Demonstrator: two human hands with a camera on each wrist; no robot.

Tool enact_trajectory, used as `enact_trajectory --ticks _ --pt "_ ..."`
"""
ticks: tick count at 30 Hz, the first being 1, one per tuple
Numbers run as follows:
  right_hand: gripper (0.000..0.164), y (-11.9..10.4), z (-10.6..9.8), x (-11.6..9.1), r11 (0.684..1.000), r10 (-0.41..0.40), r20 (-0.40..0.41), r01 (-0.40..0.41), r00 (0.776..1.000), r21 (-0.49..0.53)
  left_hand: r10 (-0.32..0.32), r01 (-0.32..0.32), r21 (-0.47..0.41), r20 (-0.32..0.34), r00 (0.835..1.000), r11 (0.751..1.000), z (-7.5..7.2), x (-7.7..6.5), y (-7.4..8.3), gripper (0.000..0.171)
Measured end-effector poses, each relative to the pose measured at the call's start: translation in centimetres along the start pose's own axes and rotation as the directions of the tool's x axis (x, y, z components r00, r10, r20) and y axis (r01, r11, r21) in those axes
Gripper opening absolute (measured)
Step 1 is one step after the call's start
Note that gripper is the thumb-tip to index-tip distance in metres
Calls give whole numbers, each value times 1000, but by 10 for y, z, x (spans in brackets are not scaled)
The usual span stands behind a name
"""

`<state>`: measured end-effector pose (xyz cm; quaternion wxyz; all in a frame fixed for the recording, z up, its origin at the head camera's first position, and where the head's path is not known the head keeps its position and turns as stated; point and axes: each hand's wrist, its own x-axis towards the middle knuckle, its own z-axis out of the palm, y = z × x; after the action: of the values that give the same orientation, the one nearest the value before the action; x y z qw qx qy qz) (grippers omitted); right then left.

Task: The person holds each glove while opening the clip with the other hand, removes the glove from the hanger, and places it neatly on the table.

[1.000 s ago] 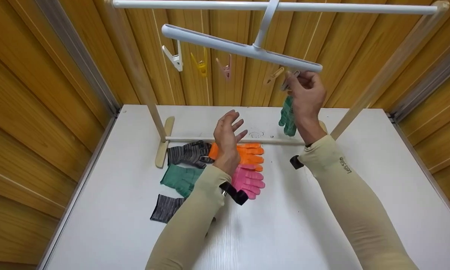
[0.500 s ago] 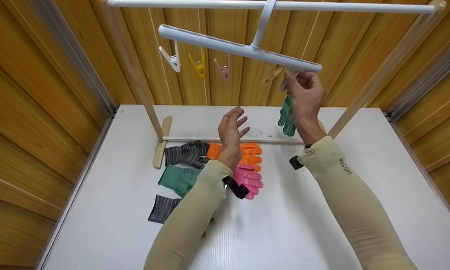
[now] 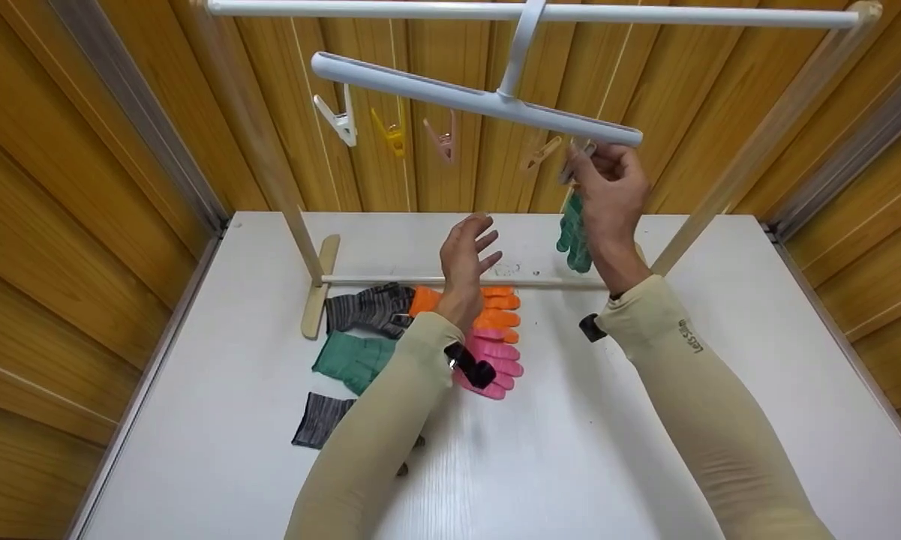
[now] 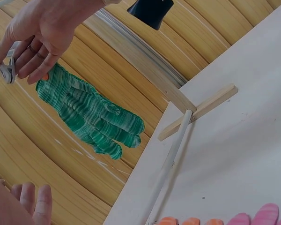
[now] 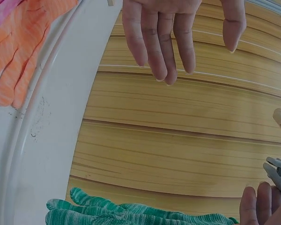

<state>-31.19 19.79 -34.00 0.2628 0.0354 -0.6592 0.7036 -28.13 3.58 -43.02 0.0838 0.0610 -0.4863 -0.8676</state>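
Observation:
With thumb and fingers, my right hand [image 3: 614, 195] pinches a grey clothespin [image 3: 576, 161] under the low right end of the white hanger [image 3: 450, 97]. Directly below those fingers hangs a green knit glove [image 4: 89, 110], fingers downward; its cuff reaches the fingertips in the left wrist view. In the right wrist view, the grey clothespin's jaws face away from the curled fingers. My left hand [image 3: 465, 262] is raised with relaxed, spread fingers and nothing in it, above an orange glove [image 3: 503, 319] and a pink glove [image 3: 499, 364] on the table.
White [image 3: 337, 124], yellow [image 3: 395, 139], pink [image 3: 444, 142] and beige [image 3: 542, 154] clothespins hang below the tilted hanger. A rack [image 3: 304, 244] carries it. More gloves, including a grey striped one [image 3: 364, 309] and a dark green one [image 3: 352, 360], lie at left on the white table [image 3: 570, 465].
My left hand has shifted slightly right and then stopped. The right hand keeps its pinch on the grey clothespin, and the whole head view has drifted a little.

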Motion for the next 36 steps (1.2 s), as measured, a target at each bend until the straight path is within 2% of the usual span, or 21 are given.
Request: enact_trajectory --ticks 9,22,26,31,34,36 --pt "40 -2 -2 -2 999 -39 3 39 999 -26 21 -23 58 28 999 998 1 1 1 38" --pt "43 -8 -7 -9 999 -19 31 21 999 -35 24 -30 97 64 998 995 8 3 3 40" --pt "41 -12 -10 -11 992 -61 56 67 997 -105 30 -39 115 83 996 993 10 3 3 40" --pt "42 -16 -18 -16 968 -131 88 147 987 -202 41 -52 108 101 994 993 12 4 2 42" --pt "38 -16 -26 -19 946 -221 28 221 975 -237 40 -52 102 111 993 993 12 4 1 44" --pt "35 -15 -32 -19 923 -300 -44 279 953 -265 39 -51 103 115 993 993 13 4 0 44"
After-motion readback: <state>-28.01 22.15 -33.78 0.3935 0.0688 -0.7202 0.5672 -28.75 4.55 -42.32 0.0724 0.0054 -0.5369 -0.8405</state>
